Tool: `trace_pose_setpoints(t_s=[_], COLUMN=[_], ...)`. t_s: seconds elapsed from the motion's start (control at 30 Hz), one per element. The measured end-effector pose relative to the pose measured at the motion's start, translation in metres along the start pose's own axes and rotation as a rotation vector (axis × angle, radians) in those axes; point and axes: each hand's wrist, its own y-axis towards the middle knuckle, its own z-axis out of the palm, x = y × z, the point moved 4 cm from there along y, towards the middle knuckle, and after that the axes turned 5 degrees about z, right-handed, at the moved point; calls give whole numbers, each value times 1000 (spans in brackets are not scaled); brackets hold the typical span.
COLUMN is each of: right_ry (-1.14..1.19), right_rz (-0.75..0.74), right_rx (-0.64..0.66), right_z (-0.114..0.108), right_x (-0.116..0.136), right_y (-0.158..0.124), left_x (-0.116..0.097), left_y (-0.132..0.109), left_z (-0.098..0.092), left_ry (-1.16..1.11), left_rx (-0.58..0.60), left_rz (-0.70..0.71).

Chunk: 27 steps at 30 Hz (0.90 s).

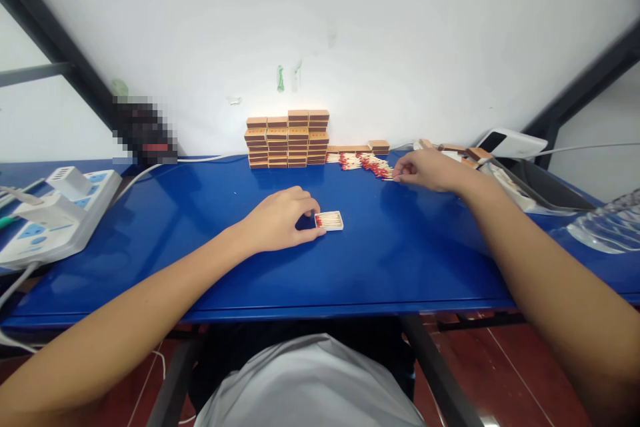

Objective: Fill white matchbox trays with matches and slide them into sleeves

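My left hand (285,219) grips the left end of a small white matchbox tray (336,226) between thumb and fingers. Matches lie side by side in the tray, red heads toward the left. Farther back, my right hand (425,168) reaches to the right end of a loose pile of red-tipped matches (367,163). Its thumb and forefinger are pinched together on matches at the pile's edge; how many is too small to tell. Behind the left part of the pile stand stacked matchboxes (287,140), brown-sided, in several columns against the wall.
On the left, a white power strip (97,213) with plugged-in chargers and cables lies on the blue table (240,280). To the right are more box parts (477,155), a white device (515,143), a dark tray (545,187) and clear plastic (607,230). A white wall closes the back.
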Motion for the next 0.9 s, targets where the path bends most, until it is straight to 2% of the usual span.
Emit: trace_pose_setpoints(t_s=[0.07, 0.13, 0.43, 0.73, 0.9], right_ry=[-75, -94, -33, 51, 58], right_rz=[101, 146, 131, 64, 77], right_rx=[99, 139, 164, 251, 239], right_z=[3, 5, 11, 11, 9], right_x=[-3, -3, 4, 48, 44], right_y=[1, 3, 4, -6, -6], left_x=[0, 0, 0, 0, 1], left_y=[0, 0, 0, 0, -1], left_z=[0, 0, 0, 1, 1], left_ry=[1, 4, 8, -1, 0], left_rx=[-1, -2, -5, -10, -11], left_rz=[0, 2, 6, 4, 6])
